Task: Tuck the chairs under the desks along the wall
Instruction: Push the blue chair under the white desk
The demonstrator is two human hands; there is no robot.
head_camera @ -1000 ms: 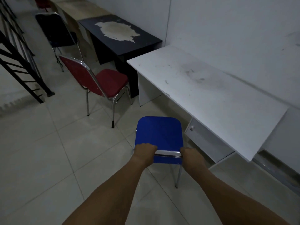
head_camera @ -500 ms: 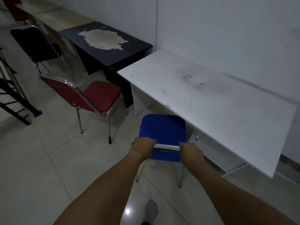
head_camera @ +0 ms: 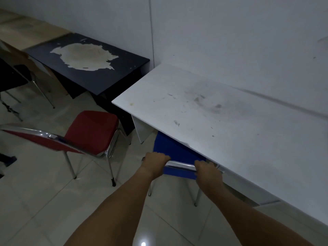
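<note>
A blue chair (head_camera: 168,148) with chrome legs stands partly under the white desk (head_camera: 221,125), whose front edge hides the far part of the seat. My left hand (head_camera: 154,161) grips the left end of the chair's chrome backrest bar. My right hand (head_camera: 207,170) grips its right end, close under the desk edge. To the left, a red chair (head_camera: 92,132) stands out on the floor in front of the black desk (head_camera: 88,61), facing it.
A black chair (head_camera: 16,77) stands at the far left by a wooden-topped desk (head_camera: 26,34). The black desk has a large worn pale patch. All desks line the white wall. Pale floor tiles stretch open on my left and below.
Both hands have pushed the blue chair forward, so its seat now sits partly beneath the white desk. My view has moved closer to the desks.
</note>
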